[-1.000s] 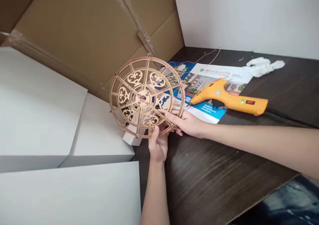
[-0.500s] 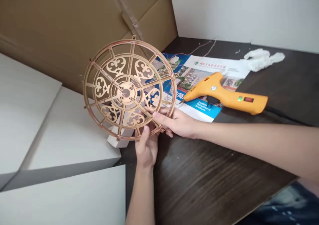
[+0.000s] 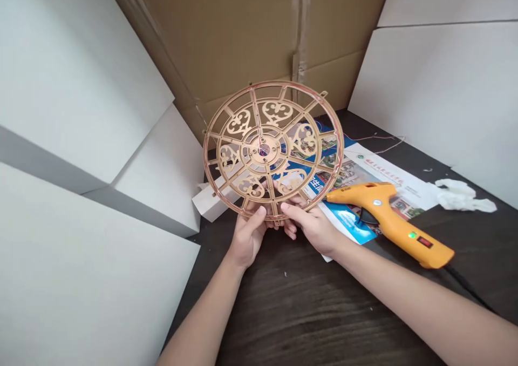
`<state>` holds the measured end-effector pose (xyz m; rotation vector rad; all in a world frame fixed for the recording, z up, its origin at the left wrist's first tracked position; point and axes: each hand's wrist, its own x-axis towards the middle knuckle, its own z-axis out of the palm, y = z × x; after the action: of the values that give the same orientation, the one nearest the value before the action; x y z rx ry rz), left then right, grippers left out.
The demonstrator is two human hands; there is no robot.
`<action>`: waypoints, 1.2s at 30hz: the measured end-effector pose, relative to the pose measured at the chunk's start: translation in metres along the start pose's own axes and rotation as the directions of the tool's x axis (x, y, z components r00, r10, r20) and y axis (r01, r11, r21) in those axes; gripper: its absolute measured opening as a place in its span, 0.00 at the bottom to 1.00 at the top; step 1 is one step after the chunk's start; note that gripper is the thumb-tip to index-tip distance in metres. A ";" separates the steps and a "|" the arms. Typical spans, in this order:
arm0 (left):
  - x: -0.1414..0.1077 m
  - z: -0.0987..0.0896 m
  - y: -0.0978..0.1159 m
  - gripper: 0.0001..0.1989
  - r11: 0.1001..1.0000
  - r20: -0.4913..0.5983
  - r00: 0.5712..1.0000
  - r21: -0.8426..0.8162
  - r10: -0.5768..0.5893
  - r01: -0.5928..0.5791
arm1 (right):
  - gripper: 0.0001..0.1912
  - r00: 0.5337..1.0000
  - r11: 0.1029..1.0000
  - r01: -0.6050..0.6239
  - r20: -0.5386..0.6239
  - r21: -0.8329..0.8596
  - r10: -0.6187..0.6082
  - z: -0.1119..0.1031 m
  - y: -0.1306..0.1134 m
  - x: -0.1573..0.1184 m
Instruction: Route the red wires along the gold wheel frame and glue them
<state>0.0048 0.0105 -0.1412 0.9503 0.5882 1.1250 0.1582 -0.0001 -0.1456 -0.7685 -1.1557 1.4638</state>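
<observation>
A round gold openwork wheel [image 3: 265, 150], with spokes, scroll ornaments and reddish wire along its rim, is held up tilted above the dark table. My left hand [image 3: 249, 236] grips its lower rim, thumb in front and fingers behind. Just to the right, my right hand [image 3: 313, 223] pinches the same rim, its thumb on the front and its other fingers partly hidden behind. An orange glue gun [image 3: 388, 215] with a green light lies right of the wheel, its nozzle close to the rim.
A printed brochure [image 3: 364, 166] lies under the glue gun, with thin wires behind it. Crumpled white tissue [image 3: 463, 196] is at the right. A small white box [image 3: 212, 204] sits behind the wheel. White panels [image 3: 73, 258] and a cardboard wall [image 3: 226, 31] surround the dark table [image 3: 283, 312].
The view has swung, so the scene sits lower and more level. The wheel has turned in my hands, and my right hand is now nearer my left at the bottom rim.
</observation>
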 end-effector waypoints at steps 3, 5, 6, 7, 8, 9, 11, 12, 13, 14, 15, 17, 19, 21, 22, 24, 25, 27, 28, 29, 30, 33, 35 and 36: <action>-0.001 -0.002 -0.002 0.20 1.000 -0.004 1.000 0.005 0.025 -0.025 | 0.18 1.000 0.998 -0.013 0.015 -0.058 0.014 0.002 0.000 -0.002; -0.001 -0.001 -0.002 0.20 1.000 -0.019 1.000 -0.005 0.023 -0.023 | 0.19 1.000 0.995 -0.016 0.021 -0.098 0.018 0.002 0.000 -0.003; -0.001 -0.001 -0.001 0.21 1.000 -0.026 0.999 -0.009 0.019 -0.019 | 0.19 1.000 0.993 -0.015 0.022 -0.113 0.018 0.001 0.000 -0.003; -0.001 0.000 -0.001 0.22 1.000 -0.032 0.999 -0.015 0.018 -0.018 | 0.19 1.000 0.992 -0.013 0.022 -0.123 0.016 0.001 0.001 -0.003; -0.001 0.000 -0.001 0.22 1.000 -0.034 0.999 -0.020 0.018 -0.018 | 0.18 1.000 0.992 -0.010 0.023 -0.126 0.012 0.000 0.001 -0.003; -0.001 0.001 -0.001 0.22 0.999 -0.035 0.999 -0.027 0.017 -0.018 | 0.18 1.000 0.992 -0.006 0.023 -0.124 0.008 -0.001 0.002 -0.003; -0.001 0.001 0.000 0.20 0.999 -0.028 0.999 -0.051 0.015 -0.016 | 0.17 1.000 0.994 0.002 0.024 -0.110 0.000 -0.002 0.003 -0.002; -0.001 0.000 -0.001 0.18 0.998 -0.021 1.000 -0.064 0.015 -0.016 | 0.16 1.000 0.995 0.005 0.024 -0.096 -0.003 -0.002 0.004 -0.001; 0.000 0.000 -0.001 0.16 0.997 -0.013 1.000 -0.074 0.014 -0.015 | 0.16 1.000 0.997 0.006 0.023 -0.078 -0.004 -0.002 0.004 0.000; 0.000 0.000 -0.001 0.15 0.997 -0.003 1.000 -0.082 0.013 -0.013 | 0.16 1.000 0.998 0.007 0.021 -0.057 -0.006 -0.002 0.004 0.001; 0.000 0.000 -0.001 0.15 0.996 0.006 1.000 -0.088 0.012 -0.012 | 0.17 1.000 0.999 0.007 0.015 -0.034 -0.007 -0.002 0.004 0.002; 0.000 0.000 0.000 0.16 0.996 0.016 1.000 -0.089 0.010 -0.008 | 0.19 1.000 1.000 0.005 -0.001 0.011 -0.005 -0.002 0.004 0.003; -0.001 0.000 -0.001 0.19 0.996 0.018 1.000 -0.085 0.007 -0.005 | 0.20 1.000 0.999 0.002 -0.021 0.042 -0.001 -0.001 0.003 0.005; -0.001 0.000 -0.001 0.20 0.997 0.015 1.000 -0.074 0.007 -0.006 | 0.18 0.999 0.999 0.004 -0.036 0.052 -0.002 -0.001 0.003 0.006; -0.001 -0.001 -0.002 0.20 0.998 0.011 1.000 -0.070 0.007 -0.006 | 0.17 0.999 0.999 0.010 -0.041 0.050 -0.008 -0.002 0.004 0.006; -0.001 -0.001 -0.002 0.19 0.998 -0.003 1.000 -0.069 0.001 -0.001 | 0.16 0.999 0.999 0.025 -0.043 0.039 -0.024 -0.003 0.005 0.006; -0.001 -0.001 -0.003 0.19 0.998 -0.011 1.000 -0.070 -0.003 0.002 | 0.15 0.999 0.999 0.034 -0.042 0.031 -0.033 -0.003 0.006 0.006; -0.001 -0.001 -0.003 0.19 0.998 -0.021 1.000 -0.070 -0.004 0.002 | 0.16 0.998 0.999 0.049 -0.038 0.011 -0.049 -0.004 0.007 0.006; -0.001 0.000 -0.003 0.20 0.998 -0.021 1.000 -0.064 0.001 -0.002 | 0.17 0.998 0.999 0.054 -0.034 -0.003 -0.054 -0.004 0.007 0.006; -0.001 0.000 -0.002 0.21 0.999 -0.017 1.000 -0.052 0.011 -0.012 | 0.19 0.998 0.998 0.056 -0.030 -0.019 -0.056 -0.004 0.007 0.006; -0.002 0.001 -0.002 0.21 0.999 -0.009 1.000 -0.036 0.025 -0.026 | 0.21 0.998 0.998 0.057 -0.026 -0.036 -0.058 -0.004 0.006 0.006; -0.003 0.005 -0.002 0.25 0.998 0.018 0.998 0.006 0.068 -0.068 | 0.21 0.998 0.995 0.054 -0.013 -0.086 -0.056 -0.002 0.004 0.005; -0.003 0.006 -0.002 0.26 0.997 0.023 0.997 0.012 0.079 -0.079 | 0.20 0.999 0.993 0.053 -0.006 -0.109 -0.054 -0.001 0.004 0.005; -0.003 0.006 -0.002 0.26 0.997 0.017 0.997 0.010 0.077 -0.077 | 0.21 0.999 0.992 0.052 -0.003 -0.119 -0.053 0.000 0.004 0.004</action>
<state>0.0100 0.0054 -0.1401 0.9977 0.5482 1.1824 0.1564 0.0042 -0.1489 -0.8173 -1.2583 1.3581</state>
